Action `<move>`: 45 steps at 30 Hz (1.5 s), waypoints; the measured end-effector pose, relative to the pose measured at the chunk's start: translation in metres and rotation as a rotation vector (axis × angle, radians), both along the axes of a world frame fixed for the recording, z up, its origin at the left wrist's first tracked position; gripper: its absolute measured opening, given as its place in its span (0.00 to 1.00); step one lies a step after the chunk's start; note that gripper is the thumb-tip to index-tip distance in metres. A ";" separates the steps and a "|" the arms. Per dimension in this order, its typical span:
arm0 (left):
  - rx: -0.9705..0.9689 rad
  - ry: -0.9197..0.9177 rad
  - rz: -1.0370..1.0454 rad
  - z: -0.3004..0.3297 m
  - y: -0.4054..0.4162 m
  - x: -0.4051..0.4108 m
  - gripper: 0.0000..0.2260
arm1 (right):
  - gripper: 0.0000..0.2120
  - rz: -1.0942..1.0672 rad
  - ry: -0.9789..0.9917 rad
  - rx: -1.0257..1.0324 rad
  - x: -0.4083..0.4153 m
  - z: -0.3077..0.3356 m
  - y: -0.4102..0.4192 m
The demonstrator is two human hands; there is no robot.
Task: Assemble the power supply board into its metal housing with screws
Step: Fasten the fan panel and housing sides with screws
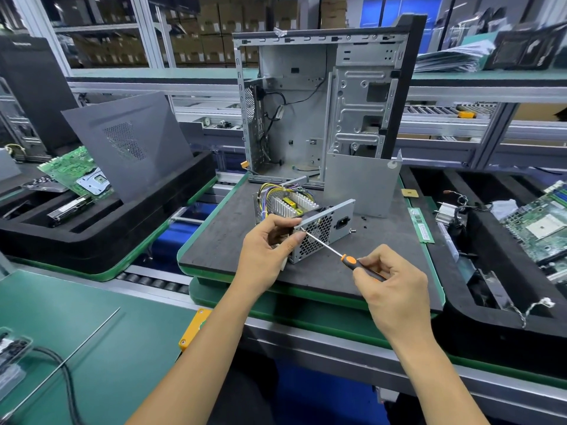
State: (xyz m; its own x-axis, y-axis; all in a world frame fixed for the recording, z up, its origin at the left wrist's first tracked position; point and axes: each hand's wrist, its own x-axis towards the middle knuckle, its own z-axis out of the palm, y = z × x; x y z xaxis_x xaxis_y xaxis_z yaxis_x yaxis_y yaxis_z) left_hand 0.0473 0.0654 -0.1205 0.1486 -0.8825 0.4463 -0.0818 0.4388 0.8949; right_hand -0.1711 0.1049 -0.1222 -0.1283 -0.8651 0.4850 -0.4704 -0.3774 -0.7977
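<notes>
Grey foam mat [227, 234] on table, carrying open metal housing [316, 231] with board [291, 204], heatsinks and wires inside. Left hand [267, 250] gripping housing's near corner, fingers curled round edge. Right hand [395, 289] pinching orange-black screwdriver [349, 260], tip at top corner of housing's mesh face. Loose screws [364, 217] on mat just right of housing. Cover [362, 182] upright behind; empty PC case [322, 102] beyond.

You face a roller conveyor line [153, 282] with green-edged pallets [306, 289] and black foam trays [92, 237]. Behind it, aluminium-framed racks [147, 35] hold stacked cardboard boxes [211, 23]. Blue panel [395, 13] at far back. A green mat [122, 348] covers your near bench.
</notes>
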 end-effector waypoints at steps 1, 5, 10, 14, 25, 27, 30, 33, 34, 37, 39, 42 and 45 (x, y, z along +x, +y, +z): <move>0.007 0.004 -0.007 0.001 0.000 0.000 0.09 | 0.10 -0.036 0.055 -0.031 -0.001 0.001 0.001; 0.023 -0.022 -0.003 0.005 0.000 -0.002 0.10 | 0.09 -0.134 0.227 -0.140 -0.002 0.009 0.006; 0.022 -0.085 0.029 0.006 0.001 -0.002 0.09 | 0.11 -0.133 0.158 -0.088 -0.001 0.014 0.006; -0.002 -0.125 0.044 0.004 0.001 0.000 0.08 | 0.12 -0.143 0.071 0.030 0.000 0.014 0.006; 0.020 -0.163 0.013 0.007 -0.001 0.005 0.10 | 0.11 -0.061 -0.021 0.156 0.000 0.014 0.004; 0.013 -0.186 0.027 0.008 -0.001 0.005 0.09 | 0.11 -0.045 -0.038 0.152 -0.001 0.016 0.003; -0.012 -0.210 0.046 0.007 -0.001 0.005 0.08 | 0.10 -0.021 -0.059 0.153 -0.001 0.016 0.003; -0.019 -0.206 0.060 0.007 0.000 0.005 0.08 | 0.11 -0.034 -0.047 0.160 -0.001 0.017 0.004; -0.019 -0.205 0.068 0.007 0.000 0.004 0.08 | 0.12 -0.050 -0.030 0.159 -0.001 0.017 0.005; -0.009 -0.194 0.078 0.005 0.001 0.004 0.09 | 0.14 -0.079 -0.007 0.157 0.000 0.018 0.006; 0.009 -0.195 0.086 0.004 0.001 0.004 0.08 | 0.13 -0.075 -0.004 0.160 0.001 0.018 0.007; 0.012 -0.217 0.115 0.001 0.000 0.004 0.06 | 0.13 -0.081 0.011 0.152 0.001 0.017 0.007; 0.005 -0.207 0.127 0.000 0.000 0.002 0.05 | 0.13 -0.103 0.043 0.115 0.002 0.015 0.007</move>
State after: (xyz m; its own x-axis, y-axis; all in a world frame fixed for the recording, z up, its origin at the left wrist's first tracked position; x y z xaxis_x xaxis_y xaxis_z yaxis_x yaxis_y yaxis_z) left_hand 0.0498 0.0650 -0.1205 0.1640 -0.8651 0.4741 -0.3180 0.4086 0.8556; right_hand -0.1693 0.1119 -0.1069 -0.2003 -0.8986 0.3903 -0.5367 -0.2327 -0.8111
